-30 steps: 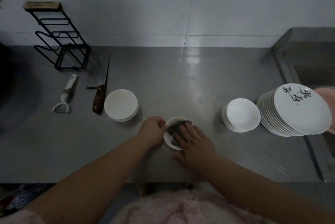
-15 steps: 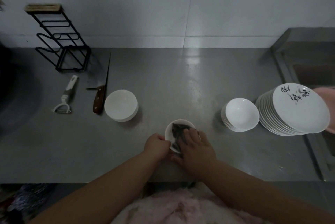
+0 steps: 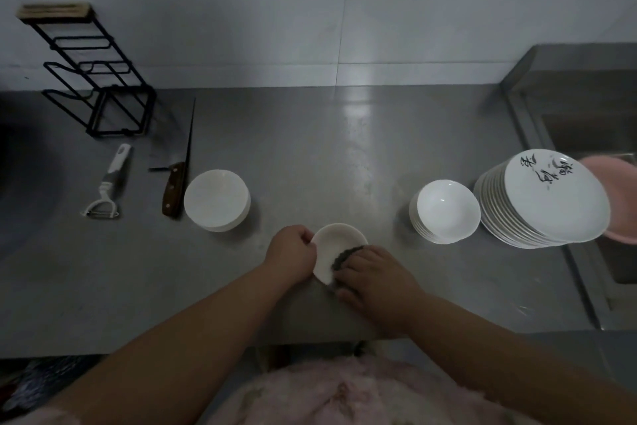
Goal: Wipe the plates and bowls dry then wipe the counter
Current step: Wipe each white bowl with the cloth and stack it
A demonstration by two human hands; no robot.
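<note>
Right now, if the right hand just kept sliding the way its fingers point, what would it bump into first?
The right hand points up and to the left, pressing a dark cloth against the small bowl held by the left hand. It would likely meet that bowl first, then the left hand's fingers; depth is uncertain.

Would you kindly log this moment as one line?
left hand: holds small bowl | right hand: presses cloth on bowl | phase: drying

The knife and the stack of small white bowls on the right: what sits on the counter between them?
In the head view, between the knife and the right bowl stack sits an upturned bowl stack; beyond it the counter is bare.
</note>
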